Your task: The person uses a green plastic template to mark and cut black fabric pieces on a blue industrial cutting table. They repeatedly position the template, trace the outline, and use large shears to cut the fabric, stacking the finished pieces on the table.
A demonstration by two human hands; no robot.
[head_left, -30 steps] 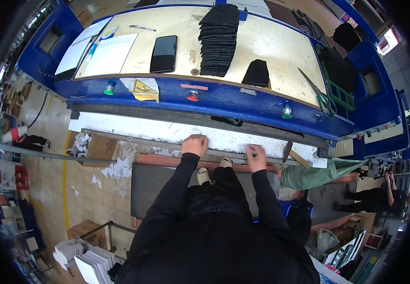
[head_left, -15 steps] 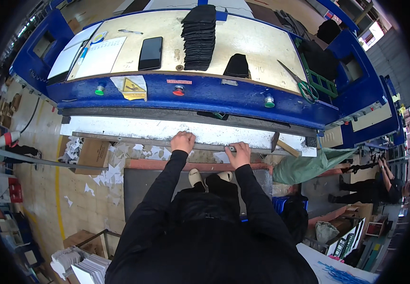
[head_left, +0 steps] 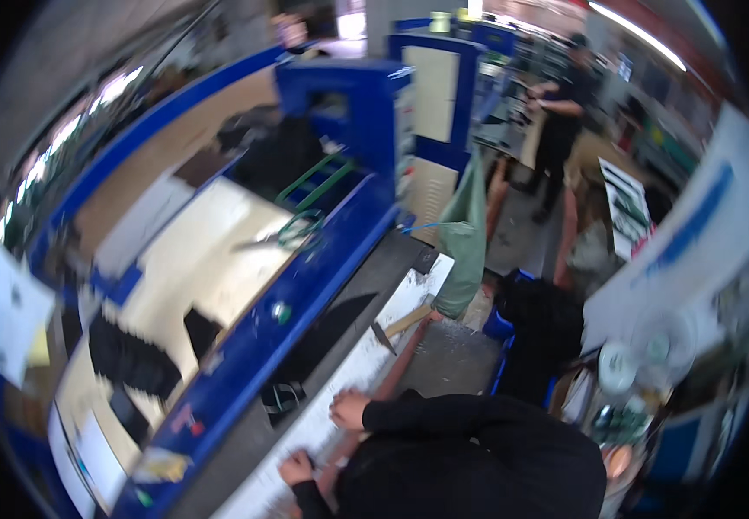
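Observation:
The view is tilted and blurred. My right hand [head_left: 349,409] rests on the near edge of the long white board [head_left: 353,368], its fingers curled; whatever lies under them is hidden. Lower down along the same edge is my left hand [head_left: 297,468], its fingers smeared by motion. A hammer [head_left: 407,320] with a wooden handle lies on the board beyond my right hand. Close by, under the blue machine beam [head_left: 253,355], a dark piece with pale lines [head_left: 282,400] sits in the gap.
On the machine's pale top lie a stack of black pieces [head_left: 132,356], a single black piece [head_left: 202,329], a phone [head_left: 130,414] and green-handled scissors [head_left: 299,229]. A green sack [head_left: 464,259] stands at the board's far end. Another person [head_left: 558,121] stands farther back.
My view has swung right and tilted, bringing the far end of the machine and the standing person toward the middle. Both hands stay by the board's edge.

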